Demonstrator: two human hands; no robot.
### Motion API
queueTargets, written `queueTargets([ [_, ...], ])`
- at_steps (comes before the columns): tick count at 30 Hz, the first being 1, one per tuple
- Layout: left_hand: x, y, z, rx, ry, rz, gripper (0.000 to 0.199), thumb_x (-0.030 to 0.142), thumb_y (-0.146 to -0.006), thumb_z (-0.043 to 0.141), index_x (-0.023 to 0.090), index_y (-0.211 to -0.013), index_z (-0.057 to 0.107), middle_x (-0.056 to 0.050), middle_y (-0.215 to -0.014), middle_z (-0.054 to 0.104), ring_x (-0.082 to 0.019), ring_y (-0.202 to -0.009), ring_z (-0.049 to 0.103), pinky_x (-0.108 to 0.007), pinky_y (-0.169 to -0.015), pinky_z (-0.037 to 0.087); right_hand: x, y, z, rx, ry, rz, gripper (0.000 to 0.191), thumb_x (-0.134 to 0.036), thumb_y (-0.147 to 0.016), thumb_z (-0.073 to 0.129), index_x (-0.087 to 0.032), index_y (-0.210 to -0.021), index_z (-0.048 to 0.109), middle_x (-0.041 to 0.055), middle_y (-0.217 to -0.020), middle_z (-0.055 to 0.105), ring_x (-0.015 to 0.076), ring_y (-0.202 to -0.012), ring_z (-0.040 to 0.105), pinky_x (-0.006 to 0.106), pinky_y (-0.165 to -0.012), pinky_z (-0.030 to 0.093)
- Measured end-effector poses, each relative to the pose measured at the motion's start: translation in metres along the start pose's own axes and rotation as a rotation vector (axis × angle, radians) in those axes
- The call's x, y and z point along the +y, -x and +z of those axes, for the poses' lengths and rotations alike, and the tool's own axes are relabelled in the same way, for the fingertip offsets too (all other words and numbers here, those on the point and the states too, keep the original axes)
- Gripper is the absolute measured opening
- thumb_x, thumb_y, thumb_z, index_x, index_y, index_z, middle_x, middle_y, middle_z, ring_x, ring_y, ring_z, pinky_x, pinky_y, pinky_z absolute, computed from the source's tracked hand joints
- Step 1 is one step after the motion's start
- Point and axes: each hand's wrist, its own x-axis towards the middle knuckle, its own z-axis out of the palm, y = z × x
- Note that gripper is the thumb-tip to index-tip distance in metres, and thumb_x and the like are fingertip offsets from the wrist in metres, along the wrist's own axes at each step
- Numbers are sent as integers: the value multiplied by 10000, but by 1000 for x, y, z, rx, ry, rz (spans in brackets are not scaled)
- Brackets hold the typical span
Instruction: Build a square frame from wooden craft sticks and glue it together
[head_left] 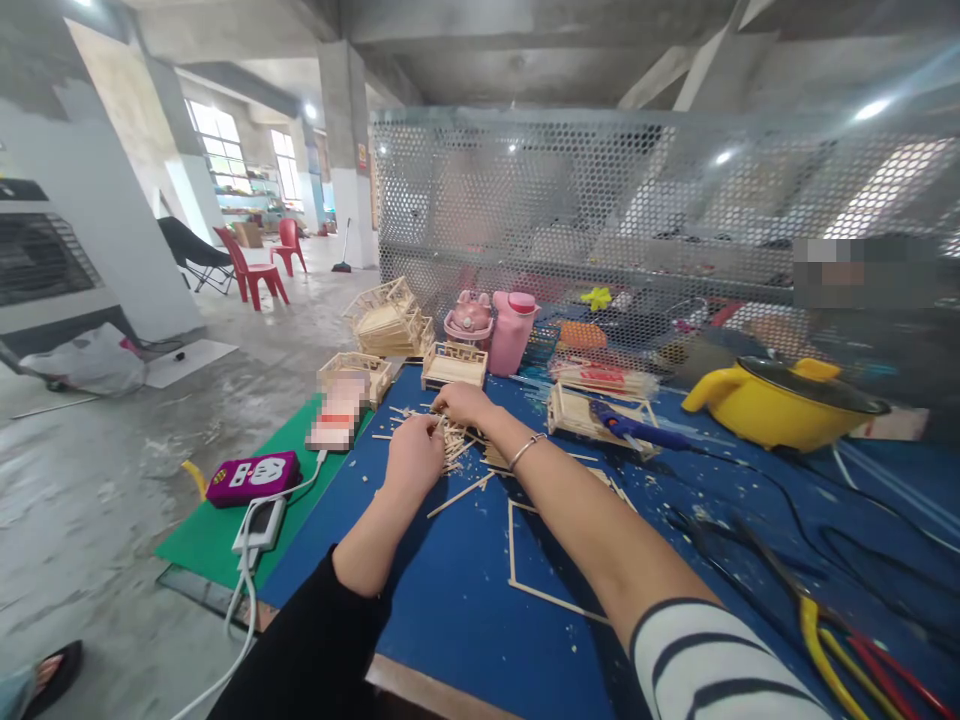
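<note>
Both of my hands meet over a loose pile of short wooden sticks on the blue board. The fingers of my left hand are closed at the pile's left side. Bent over the pile's far edge, my right hand has its fingertips pinched close to the left ones. Whatever lies between the fingers is too small to make out. Nearer me are a longer single stick and a thin stick frame lying flat. Just beyond my right hand stands a small wooden tray-like piece with railings.
A blue glue gun rests on another wooden piece at right. Farther right are a yellow pot and yellow-handled pliers. A pink jug stands behind. At left, a charging phone and purple case lie on a green mat.
</note>
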Motion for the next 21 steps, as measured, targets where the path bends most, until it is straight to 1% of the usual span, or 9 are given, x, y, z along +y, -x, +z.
queueTargets([
  [2,0,0,0,-5,22,0,239,230,-834,450,195,-855,685,-53,-852,703,-193,-827,619,-285,-756,434,0,3,0,8,9,-13,191,-216,-829,564,-237,-983,676,43,-1049,650,215,-1033,565,298,-860,430],
  [4,-3,-1,-2,-3,25,-33,234,264,-833,464,207,-851,690,-45,-845,710,-191,-821,626,-277,-744,434,1,4,0,19,14,-16,205,-191,-816,563,-246,-969,688,35,-1035,663,216,-1037,567,283,-855,424],
  [6,-8,-4,-6,16,4,-87,249,292,-835,463,203,-856,695,-62,-869,713,-208,-846,630,-289,-750,433,3,5,1,26,15,-8,209,-223,-839,550,-221,-1016,662,49,-1057,648,214,-1018,571,314,-854,439],
  [9,-17,-9,-14,55,-37,-155,312,317,-850,423,165,-868,695,-126,-896,705,-263,-884,627,-340,-765,430,8,4,4,21,9,1,276,-307,-878,524,-174,-1115,571,74,-1126,585,199,-978,573,386,-832,479],
  [12,-24,-11,-16,72,-52,-192,309,298,-845,425,144,-828,693,-156,-869,699,-286,-887,624,-360,-774,423,12,2,8,24,2,5,305,-324,-886,512,-172,-1150,532,80,-1166,550,190,-971,571,398,-814,495],
  [16,-26,-13,-12,83,-6,-195,264,281,-828,464,155,-771,688,-138,-844,701,-266,-880,622,-339,-794,414,13,1,10,33,-9,17,296,-319,-886,512,-180,-1145,540,79,-1170,551,190,-975,569,390,-816,493],
  [21,-25,-13,-10,110,136,-197,168,250,-789,531,185,-836,679,-80,-869,700,-214,-871,612,-303,-821,404,9,-3,11,3,-45,74,300,-319,-886,513,-178,-1149,536,79,-1167,551,191,-975,570,392,-816,494],
])
